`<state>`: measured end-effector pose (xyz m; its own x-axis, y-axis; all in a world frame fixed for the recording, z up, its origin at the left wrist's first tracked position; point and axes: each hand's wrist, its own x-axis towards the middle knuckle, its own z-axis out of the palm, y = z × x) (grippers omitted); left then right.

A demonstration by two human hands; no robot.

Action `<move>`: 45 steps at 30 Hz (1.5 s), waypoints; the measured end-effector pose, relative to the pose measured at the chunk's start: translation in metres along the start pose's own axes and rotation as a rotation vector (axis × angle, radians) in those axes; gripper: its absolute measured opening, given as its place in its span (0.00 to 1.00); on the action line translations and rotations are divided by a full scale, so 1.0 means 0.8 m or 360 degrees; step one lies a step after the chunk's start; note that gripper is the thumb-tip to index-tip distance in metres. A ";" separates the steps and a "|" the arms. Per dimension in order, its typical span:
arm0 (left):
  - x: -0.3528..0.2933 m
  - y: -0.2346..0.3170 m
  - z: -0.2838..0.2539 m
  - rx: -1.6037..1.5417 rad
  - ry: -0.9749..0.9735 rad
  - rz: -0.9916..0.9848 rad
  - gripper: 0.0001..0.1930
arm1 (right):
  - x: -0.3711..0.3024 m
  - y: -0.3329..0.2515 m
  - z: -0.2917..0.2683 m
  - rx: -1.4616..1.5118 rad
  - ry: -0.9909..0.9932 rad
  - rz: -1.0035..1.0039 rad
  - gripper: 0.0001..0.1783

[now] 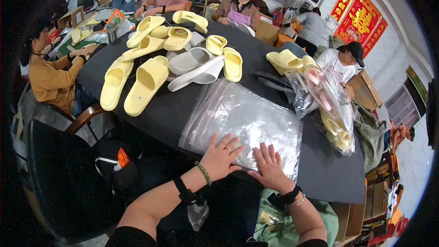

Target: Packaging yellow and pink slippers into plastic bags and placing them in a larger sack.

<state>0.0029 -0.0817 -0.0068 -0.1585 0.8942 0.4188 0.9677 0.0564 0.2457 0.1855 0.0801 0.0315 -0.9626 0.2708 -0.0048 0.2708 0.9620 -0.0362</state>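
A stack of clear plastic zip bags (249,119) lies flat on the dark table in front of me. My left hand (220,156) rests on the stack's near left part, palm down, its fingers spread. Beside it my right hand (270,167) lies flat on the near edge of the bags, fingers stretched out. Neither hand holds anything. Just beyond the bags sits a heap of yellow slide sandals (147,84), with grey slide sandals (190,61) among them. Right of the stack lie bagged slippers (337,130) in clear plastic, some yellow.
The dark table (329,178) carries more yellow slides (284,61) at its far right. Several people sit or stand around it, one in a mustard top (52,80) at the left. A black chair (59,174) stands near left; cardboard boxes (377,199) are at lower right.
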 end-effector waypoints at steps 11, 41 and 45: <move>0.021 0.016 -0.023 0.0091 -0.0017 0.0098 0.36 | -0.002 0.018 -0.007 0.0296 -0.0218 0.0144 0.47; 0.004 0.009 0.005 0.0022 -0.0109 0.0124 0.34 | 0.070 0.292 -0.184 -0.0575 0.0960 0.0763 0.27; 0.008 0.012 0.008 0.0002 -0.0075 0.0158 0.34 | 0.067 0.324 -0.192 -0.0376 0.0983 0.0620 0.11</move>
<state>0.0121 -0.0723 -0.0072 -0.0524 0.9152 0.3996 0.9784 -0.0331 0.2040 0.2046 0.3495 0.1755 -0.6387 0.4961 0.5882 0.6507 0.7562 0.0688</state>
